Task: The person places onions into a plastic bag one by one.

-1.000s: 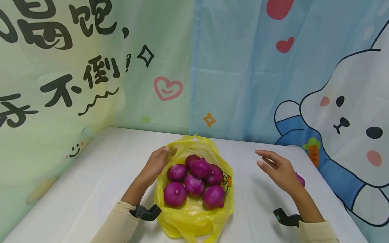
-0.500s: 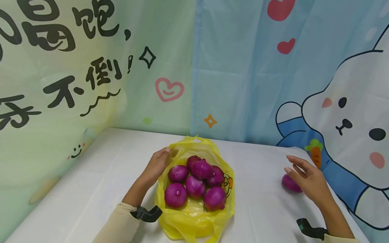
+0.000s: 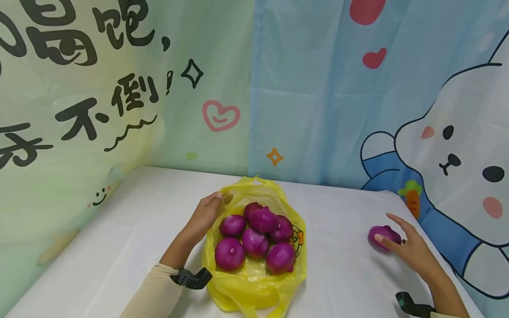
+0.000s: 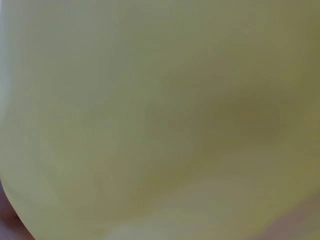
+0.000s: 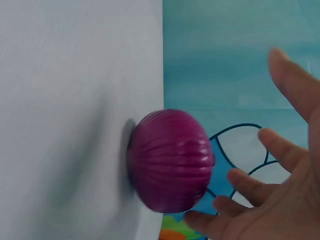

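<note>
My left hand (image 3: 204, 217) pinches the left rim of a yellow plastic bag (image 3: 238, 291) with its mouth spread wide. Inside the bag lie several purple onions (image 3: 229, 254). Off to the right on the table rests a single purple onion (image 3: 382, 231). My right hand (image 3: 416, 252) is right beside that onion, thumb in front and index finger reaching past its far side. In the right wrist view the fingers are spread and loosely bent next to the onion (image 5: 170, 161), not closed round it. Blurred yellow bag plastic fills the left wrist view.
A white-covered table (image 3: 334, 282) bears everything. Behind it hangs a printed backdrop (image 3: 294, 88) with a cartoon rabbit at the right, whose edge runs along the table's right side, near the right hand.
My right hand has moved right from beside the bag to the lone onion, lowering toward it with fingers spreading around it. The left hand stays on the bag's rim.
</note>
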`<state>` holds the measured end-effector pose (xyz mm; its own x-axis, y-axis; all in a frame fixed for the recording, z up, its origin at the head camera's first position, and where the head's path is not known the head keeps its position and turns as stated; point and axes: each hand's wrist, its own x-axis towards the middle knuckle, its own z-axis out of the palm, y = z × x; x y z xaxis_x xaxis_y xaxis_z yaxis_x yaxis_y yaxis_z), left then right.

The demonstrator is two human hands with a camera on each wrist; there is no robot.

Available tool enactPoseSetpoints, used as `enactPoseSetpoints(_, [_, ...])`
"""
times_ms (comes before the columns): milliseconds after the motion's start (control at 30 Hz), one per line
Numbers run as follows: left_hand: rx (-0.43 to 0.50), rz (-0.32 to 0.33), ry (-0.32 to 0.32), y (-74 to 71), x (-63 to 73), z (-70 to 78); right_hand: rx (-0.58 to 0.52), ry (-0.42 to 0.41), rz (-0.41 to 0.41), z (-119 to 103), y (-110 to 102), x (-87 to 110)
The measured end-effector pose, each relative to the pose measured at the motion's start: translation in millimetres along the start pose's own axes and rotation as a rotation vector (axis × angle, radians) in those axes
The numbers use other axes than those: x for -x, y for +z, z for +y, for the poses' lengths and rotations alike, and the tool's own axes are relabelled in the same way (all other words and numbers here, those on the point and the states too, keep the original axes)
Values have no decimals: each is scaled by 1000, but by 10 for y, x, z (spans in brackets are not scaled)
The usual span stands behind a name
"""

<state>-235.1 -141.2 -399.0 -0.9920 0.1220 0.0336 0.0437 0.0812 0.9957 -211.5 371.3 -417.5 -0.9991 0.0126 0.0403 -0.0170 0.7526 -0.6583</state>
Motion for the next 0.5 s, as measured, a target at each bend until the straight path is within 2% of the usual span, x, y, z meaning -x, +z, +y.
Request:
enactPoseSetpoints(100, [4, -4, -2, 5, -4, -1, 41, 17, -54, 55, 30, 0])
enactPoseSetpoints(200, [5, -7, -8, 10, -5, -1, 101, -3, -56, 123, 73, -9])
enactPoseSetpoints(333, [8, -3, -17, 17, 7, 9, 174, -27, -28, 195, 107, -11])
enactPoseSetpoints(500, [14, -5, -18, 21, 13, 9, 191, -5, 10, 211, 93, 2])
